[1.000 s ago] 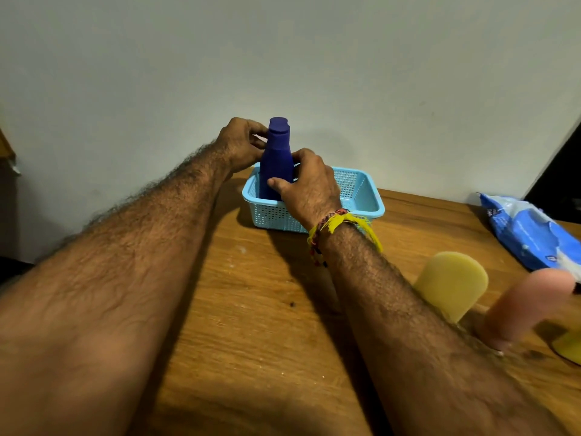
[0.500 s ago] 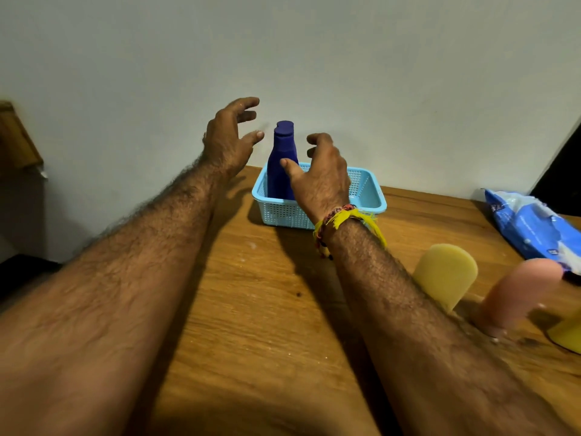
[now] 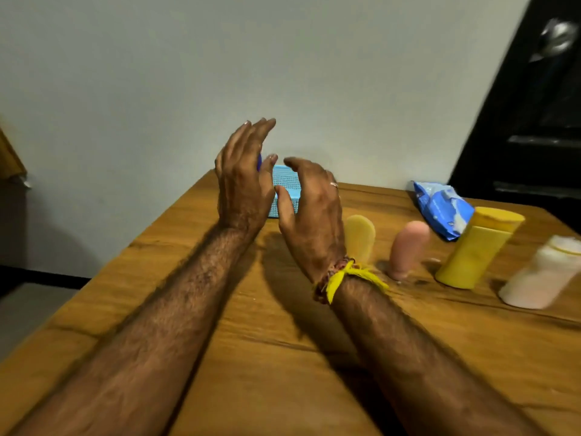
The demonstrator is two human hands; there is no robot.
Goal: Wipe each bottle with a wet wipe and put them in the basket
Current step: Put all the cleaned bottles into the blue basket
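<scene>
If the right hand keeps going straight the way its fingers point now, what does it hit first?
Most likely the blue basket: the right hand points its loosely curled fingers toward it, and nothing shows between them. Depth is unclear from this single view.

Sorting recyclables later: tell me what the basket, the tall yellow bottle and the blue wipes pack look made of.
Basket: likely moulded plastic, light blue, walls a fine grid of holes, matte.
Tall yellow bottle: probably opaque plastic, smooth with a soft sheen, cap the same colour.
Wipes pack: looks like thin plastic film, glossy and crinkled, with bright highlights on its folds.
</scene>
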